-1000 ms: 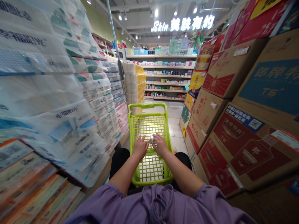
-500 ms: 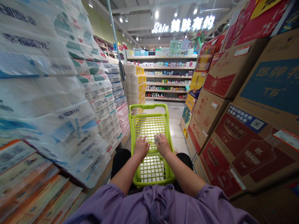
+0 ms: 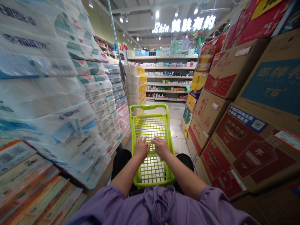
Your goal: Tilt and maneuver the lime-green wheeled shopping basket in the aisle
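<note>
Basket (image 3: 149, 106) between two knees (image 3: 120, 165)

Wore a purple top (image 3: 159, 203) with a tied drawstring at the front, and black over both knees. Had the lime-green basket straight ahead, grid-walled, with a handle bar at the far end. Reached both bare forearms (image 3: 127, 171) forward over it. Held the left hand (image 3: 142, 148) palm down above the grid, with fingers bent a little and slightly spread. Set the right hand (image 3: 161, 147) just beside it, also palm down, with fingers stretched towards the left fingertips and mostly close together. Saw something pale (image 3: 152, 139) at the right fingertips, too small to identify; could not tell whether pinched there. Could not tell, either, whether touching the grid.

Had white plastic-wrapped packs (image 3: 51, 93) stacked high close on the left, with flat orange-edged packs (image 3: 32, 184) lower down, and printed cardboard cartons (image 3: 253, 156) piled up on the right. Saw a thin metal pole (image 3: 115, 37) rising near the basket's far left corner. Looked along pale floor tiles (image 3: 177, 123) to a stack of yellow-and-cream packs (image 3: 134, 82), then to shelves (image 3: 172, 67) of small bottles and boxes, and, above those, to a lit white sign (image 3: 185, 24) reading "Skin" beside Chinese characters.
</note>
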The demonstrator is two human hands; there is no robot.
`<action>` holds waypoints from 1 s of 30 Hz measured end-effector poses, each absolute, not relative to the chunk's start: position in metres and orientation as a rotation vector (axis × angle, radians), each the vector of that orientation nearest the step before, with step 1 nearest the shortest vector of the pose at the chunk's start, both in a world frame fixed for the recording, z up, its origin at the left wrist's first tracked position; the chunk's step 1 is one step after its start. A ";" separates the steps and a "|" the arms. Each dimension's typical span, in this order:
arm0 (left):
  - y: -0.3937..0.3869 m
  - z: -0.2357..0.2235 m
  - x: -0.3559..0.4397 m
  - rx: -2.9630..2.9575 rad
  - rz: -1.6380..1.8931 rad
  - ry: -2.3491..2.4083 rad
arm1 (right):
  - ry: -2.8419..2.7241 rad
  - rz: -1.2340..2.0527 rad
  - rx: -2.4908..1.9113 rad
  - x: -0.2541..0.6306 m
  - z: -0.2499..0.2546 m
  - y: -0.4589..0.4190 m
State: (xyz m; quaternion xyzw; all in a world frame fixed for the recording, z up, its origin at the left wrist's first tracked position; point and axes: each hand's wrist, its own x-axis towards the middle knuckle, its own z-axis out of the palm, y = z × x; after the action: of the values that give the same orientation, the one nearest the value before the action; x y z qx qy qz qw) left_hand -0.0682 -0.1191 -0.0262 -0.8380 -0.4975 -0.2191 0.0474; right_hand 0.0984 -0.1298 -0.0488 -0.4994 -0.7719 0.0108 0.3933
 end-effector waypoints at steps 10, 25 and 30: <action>-0.119 -0.027 -0.068 -2.548 -0.655 -1.523 | -1.904 0.015 -1.361 0.100 -0.045 -0.131; -0.119 -0.027 -0.068 -2.554 -0.688 -1.497 | -1.965 0.092 -1.296 0.100 -0.043 -0.133; -0.119 -0.026 -0.068 -2.550 -0.650 -1.500 | -1.811 0.037 -1.479 0.102 -0.044 -0.131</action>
State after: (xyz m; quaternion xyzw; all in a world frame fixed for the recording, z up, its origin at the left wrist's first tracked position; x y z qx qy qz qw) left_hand -0.0678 -0.1193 -0.0259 -0.8405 -0.4944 -0.2143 0.0562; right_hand 0.1020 -0.1312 -0.0436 -0.5823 -0.7128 0.0146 0.3908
